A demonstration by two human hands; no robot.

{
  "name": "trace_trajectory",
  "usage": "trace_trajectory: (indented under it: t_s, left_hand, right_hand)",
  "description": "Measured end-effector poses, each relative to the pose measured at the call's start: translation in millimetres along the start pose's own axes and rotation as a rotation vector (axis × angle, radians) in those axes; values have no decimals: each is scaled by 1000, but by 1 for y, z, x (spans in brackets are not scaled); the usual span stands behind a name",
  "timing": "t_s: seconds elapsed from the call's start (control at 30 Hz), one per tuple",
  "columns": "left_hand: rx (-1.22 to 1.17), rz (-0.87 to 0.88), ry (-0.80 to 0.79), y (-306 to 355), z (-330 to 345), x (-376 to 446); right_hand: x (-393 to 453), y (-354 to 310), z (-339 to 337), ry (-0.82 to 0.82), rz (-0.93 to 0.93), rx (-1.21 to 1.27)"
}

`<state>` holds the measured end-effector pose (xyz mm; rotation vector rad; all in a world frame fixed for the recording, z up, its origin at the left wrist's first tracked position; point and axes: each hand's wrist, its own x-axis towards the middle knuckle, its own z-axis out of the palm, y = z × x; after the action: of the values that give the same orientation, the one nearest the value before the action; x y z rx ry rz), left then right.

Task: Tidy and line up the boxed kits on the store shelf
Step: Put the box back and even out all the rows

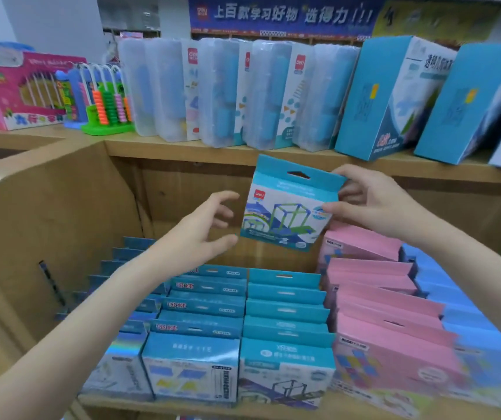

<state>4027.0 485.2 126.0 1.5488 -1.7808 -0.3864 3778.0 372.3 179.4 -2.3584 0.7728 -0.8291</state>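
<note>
The right hand [373,204] pinches the light, stiff boxed kit [288,207] mid-frame by its right edge; the left hand [209,228] hovers open beside it.

Both forearms bare to the frame edge; no sleeves visible. Hands: left hand [209,228], right hand [373,201], both ungloved.

right hand [373,204] fingers hidden behind held blue kit box [288,207], pink boxes [394,344] motion-blurred near right, far-right blue cartons [467,104] cut by edge, box print unreadable
</note>
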Motion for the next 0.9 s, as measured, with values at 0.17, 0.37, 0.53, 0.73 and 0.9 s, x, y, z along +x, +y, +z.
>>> trace_trajectory:
  t_s: [0.17, 0.37, 0.53, 0.73, 0.9]
  left_hand:
    - [178, -62, -154, -22, 27, -18]
    - [278, -135, -223, -28, 41, -14]
    - [295, -151, -263, -28, 44, -10]
    - [311, -160, -252, -27, 45, -11]
    - [293, -151, -239, -33, 47, -15]
  right_hand:
    - [5, 43, 24, -162, 61, -216]
    - [21, 64, 51, -481, 235, -145]
    - [26, 73, 66, -664, 318, -97]
    - [36, 68, 70, -794, 223, -272]
    - [32, 67, 67, -809, 208, -356]
